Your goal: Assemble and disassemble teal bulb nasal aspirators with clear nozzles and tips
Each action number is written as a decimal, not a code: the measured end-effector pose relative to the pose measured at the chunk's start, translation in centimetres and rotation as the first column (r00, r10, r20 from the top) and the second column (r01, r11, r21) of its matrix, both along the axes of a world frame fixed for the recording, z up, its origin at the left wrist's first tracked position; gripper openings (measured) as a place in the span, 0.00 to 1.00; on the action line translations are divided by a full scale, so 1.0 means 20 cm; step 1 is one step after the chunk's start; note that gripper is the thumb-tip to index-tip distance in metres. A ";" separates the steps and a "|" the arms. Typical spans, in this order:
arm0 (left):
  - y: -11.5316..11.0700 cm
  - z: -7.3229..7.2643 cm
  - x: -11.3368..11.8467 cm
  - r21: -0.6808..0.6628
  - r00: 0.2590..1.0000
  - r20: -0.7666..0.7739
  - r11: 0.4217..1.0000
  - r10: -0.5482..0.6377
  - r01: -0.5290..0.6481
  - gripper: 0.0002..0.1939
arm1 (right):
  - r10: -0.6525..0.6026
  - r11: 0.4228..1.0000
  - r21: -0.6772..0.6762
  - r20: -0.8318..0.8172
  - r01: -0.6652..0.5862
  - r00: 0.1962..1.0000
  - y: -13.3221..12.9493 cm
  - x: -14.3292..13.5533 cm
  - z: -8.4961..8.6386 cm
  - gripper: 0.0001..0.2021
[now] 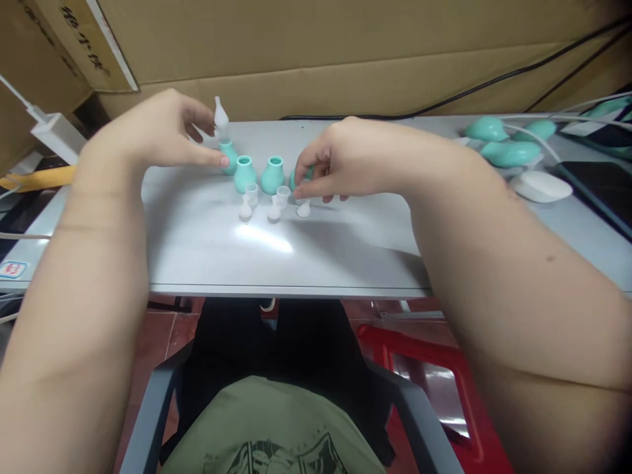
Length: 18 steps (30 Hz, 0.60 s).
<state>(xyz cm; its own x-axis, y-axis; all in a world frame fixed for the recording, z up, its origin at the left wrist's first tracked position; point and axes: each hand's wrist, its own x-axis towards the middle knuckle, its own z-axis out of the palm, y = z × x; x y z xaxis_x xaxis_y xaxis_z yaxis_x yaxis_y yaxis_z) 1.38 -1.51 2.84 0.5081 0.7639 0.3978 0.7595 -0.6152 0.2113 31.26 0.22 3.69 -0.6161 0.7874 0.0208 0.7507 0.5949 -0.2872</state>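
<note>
At the back left of the table stands an upright nasal aspirator [226,153], a teal bulb with a clear collar and a pointed white tip. My left hand [185,131] is beside it, fingers spread and thumb against the bulb. To its right are two open-necked teal bulbs [273,175], and a third is partly behind my right hand [326,168]. Small clear cups [282,196] and white nozzle tips [274,210] stand in front of the bulbs. The right thumb and fingers are closed at a clear cup, mostly hidden, above a white tip [303,209].
More teal bulbs [511,154], a white computer mouse [542,187] and a dark device [600,191] lie at the right. A white adapter [58,137] and cables are at the left. Cardboard [296,39] walls the back. A red stool [459,368] stands below the table.
</note>
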 end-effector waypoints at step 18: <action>0.05 -0.11 0.09 0.072 0.985 0.119 0.991 -0.122 0.114 0.46 | -0.003 0.999 -0.028 -0.537 -0.014 0.844 -0.15 -0.12 0.07 0.27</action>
